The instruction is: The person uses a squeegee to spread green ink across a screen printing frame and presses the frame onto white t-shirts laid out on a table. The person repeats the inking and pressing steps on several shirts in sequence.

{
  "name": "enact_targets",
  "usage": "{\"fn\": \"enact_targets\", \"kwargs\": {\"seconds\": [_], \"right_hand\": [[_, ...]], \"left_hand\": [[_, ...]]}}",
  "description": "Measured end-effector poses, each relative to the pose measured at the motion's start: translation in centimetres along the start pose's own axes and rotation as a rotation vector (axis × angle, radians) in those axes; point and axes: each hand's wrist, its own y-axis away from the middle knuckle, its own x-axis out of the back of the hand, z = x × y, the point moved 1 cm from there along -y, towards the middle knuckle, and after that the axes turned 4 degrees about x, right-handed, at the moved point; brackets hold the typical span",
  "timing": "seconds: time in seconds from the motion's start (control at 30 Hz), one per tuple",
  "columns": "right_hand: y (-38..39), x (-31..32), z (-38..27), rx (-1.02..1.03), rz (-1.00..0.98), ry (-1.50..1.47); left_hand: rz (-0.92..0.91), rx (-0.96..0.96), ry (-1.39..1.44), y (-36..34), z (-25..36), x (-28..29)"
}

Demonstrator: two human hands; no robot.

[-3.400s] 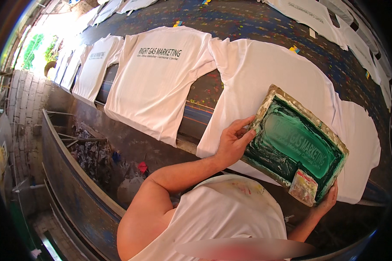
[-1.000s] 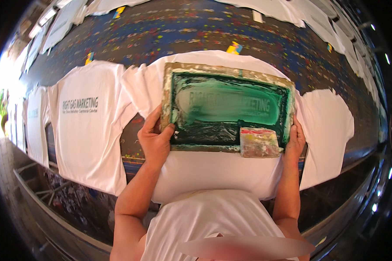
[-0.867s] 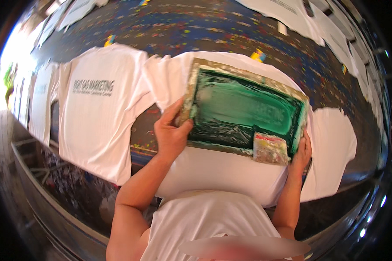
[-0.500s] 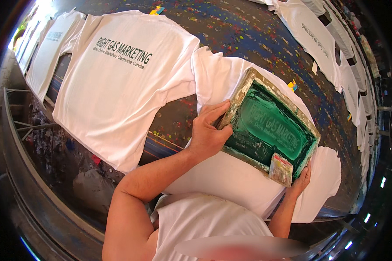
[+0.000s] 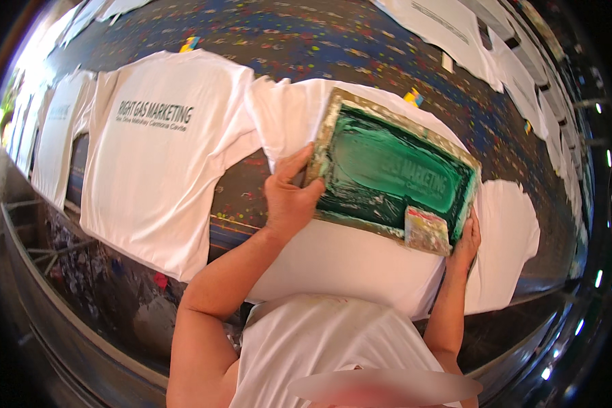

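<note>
My left hand point(image 5: 289, 194) grips the left side of a rectangular printing screen point(image 5: 381, 156), with my thumb on the frame's edge. My right hand point(image 5: 466, 238) is closed on its lower right end. The screen's inside is smeared with green ink around faint lettering. A small flat scraper point(image 5: 426, 230), stained red and grey, rests at its lower right. The screen is over a white T-shirt point(image 5: 347, 258) spread on the long table point(image 5: 245, 197); whether it touches the cloth I cannot tell. To the left lies a white T-shirt point(image 5: 143, 177) with dark printed lettering.
More white shirts line the table's far left, and another row point(image 5: 442, 34) runs along the upper right. The spattered table top has small yellow-and-blue tabs point(image 5: 413, 97). A dark metal rail point(image 5: 34, 272) runs below the near edge at left, over a littered recess.
Since 3.4 seconds ago the screen has come round toward the middle, less steeply angled in view. The view has swung back and forth. Both my hands have kept hold of the frame.
</note>
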Motion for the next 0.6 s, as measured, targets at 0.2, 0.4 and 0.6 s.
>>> {"fn": "enact_targets", "kwargs": {"seconds": [0.2, 0.4, 0.6], "right_hand": [[0.1, -0.2, 0.0, 0.143, 0.041, 0.278], [-0.1, -0.8, -0.2, 0.163, 0.084, 0.417], [-0.2, -1.6, -0.5, 0.200, 0.064, 0.260]], "left_hand": [[-0.078, 0.076, 0.044, -0.1, 0.3, 0.5], [-0.083, 0.081, 0.009, -0.3, 1.4, 0.3], [-0.077, 0.062, -0.091, -0.5, 2.0, 0.2]]}}
